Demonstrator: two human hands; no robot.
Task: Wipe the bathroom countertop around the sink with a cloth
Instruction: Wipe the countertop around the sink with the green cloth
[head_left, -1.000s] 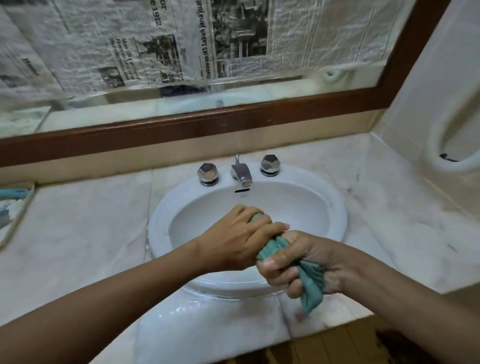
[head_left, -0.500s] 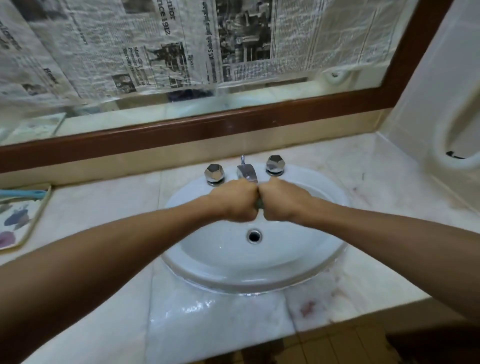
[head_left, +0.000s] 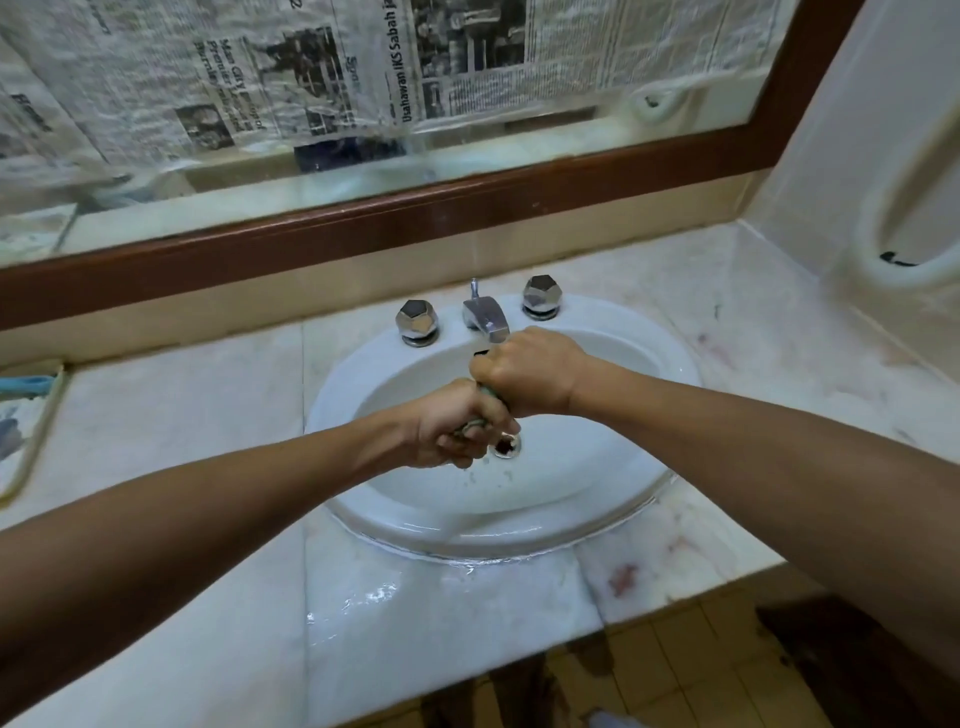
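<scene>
Pale marble makes up the counter (head_left: 171, 415), which wraps around a white oval sink (head_left: 670, 358) and runs back to a wood-framed mirror (head_left: 467, 156) reflecting sheets of newspaper. A film of water shines on the counter's front edge just below the sink. At the far left a tray (head_left: 26, 441) sits at the counter's edge. Behind the basin stand two faceted chrome taps (head_left: 417, 322) and, between them, a chrome spout (head_left: 485, 314).

Both arms reach over the basin. The left hand (head_left: 452, 423) and right hand (head_left: 530, 376) are fisted around a twisted green cloth (head_left: 485, 410), the fingers of each curled tight on it, the right fist higher and nearer the spout, the left lower, just beside the drain (head_left: 506, 444). Only a thin strip of cloth shows between them, and drops fall below the left fist.

Judging from this, the cloth is being wrung out, so it is soft, limp and wet, heavier than when dry and likely to drip. It would handle best bunched into a pad under a flat palm, gripped by its bulk rather than a corner, so it presses evenly on the slick marble.
</scene>
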